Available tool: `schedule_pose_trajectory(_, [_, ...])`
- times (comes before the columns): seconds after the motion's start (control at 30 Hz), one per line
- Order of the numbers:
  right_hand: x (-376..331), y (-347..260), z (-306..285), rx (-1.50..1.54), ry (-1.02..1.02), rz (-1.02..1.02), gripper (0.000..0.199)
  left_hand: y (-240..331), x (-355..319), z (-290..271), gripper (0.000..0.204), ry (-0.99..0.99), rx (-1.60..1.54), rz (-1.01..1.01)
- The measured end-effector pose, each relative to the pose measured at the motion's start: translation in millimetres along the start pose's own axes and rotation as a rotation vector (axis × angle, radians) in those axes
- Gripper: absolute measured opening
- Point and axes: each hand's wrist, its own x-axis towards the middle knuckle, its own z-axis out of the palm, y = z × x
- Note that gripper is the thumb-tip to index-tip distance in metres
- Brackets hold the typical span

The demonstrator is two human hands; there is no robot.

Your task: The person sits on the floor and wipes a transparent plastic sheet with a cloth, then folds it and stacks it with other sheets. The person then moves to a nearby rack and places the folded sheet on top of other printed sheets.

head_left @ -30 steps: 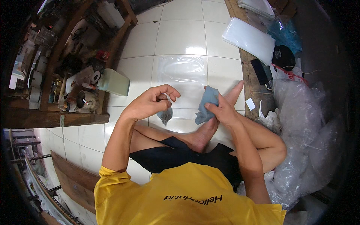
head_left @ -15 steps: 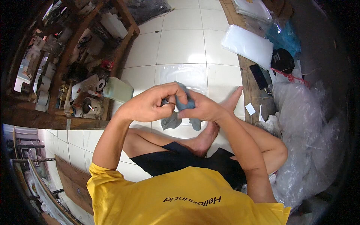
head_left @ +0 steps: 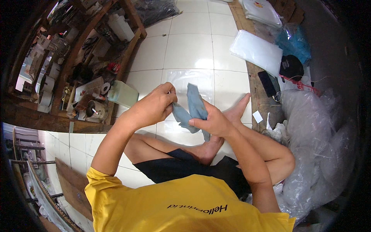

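A grey-blue cloth [head_left: 198,103] hangs in folds between my two hands, above the floor and my crossed legs. My left hand [head_left: 157,104] is closed, pinching one drooping part of the cloth at its fingertips. My right hand [head_left: 213,119] grips the other part, thumb on top, with a flap standing up past the fingers and an end dangling below. Just beyond the hands, a clear plastic sheet [head_left: 192,77] lies flat on the white tiles.
Wooden shelving with assorted goods and a pale green jerrycan [head_left: 123,94] stand at the left. On the right, a wooden board [head_left: 255,87] bears a stack of clear plastic bags [head_left: 256,52], a phone [head_left: 266,84] and a black cap [head_left: 291,67]. Crumpled plastic [head_left: 313,143] is heaped beside my right knee.
My hands have moved apart, the left one drawing leftward. The cloth, bunched between them before, is now more spread out, with a flap raised above my right hand.
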Motion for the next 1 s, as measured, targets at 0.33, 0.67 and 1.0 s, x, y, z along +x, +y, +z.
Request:
schedule_pose_trajectory(0.33, [-15.4,11.2,3.6,-0.093,0.125,0.036,0.066,14.8,-7.2,23.6,0.028,0.318,0.22,-0.203])
schedule_pose_trajectory(0.67, [-20.0,5.3,12.9,-0.312,0.082,-0.046,0.062,-0.3,-18.0,59.5,0.036,0.416,-0.768,-0.349])
schedule_pose_trajectory(1.0, [-23.4,1.6,10.6,-0.526,-0.065,-0.028,0.052,17.1,-18.2,59.9,0.037,0.399,-0.923,-0.32])
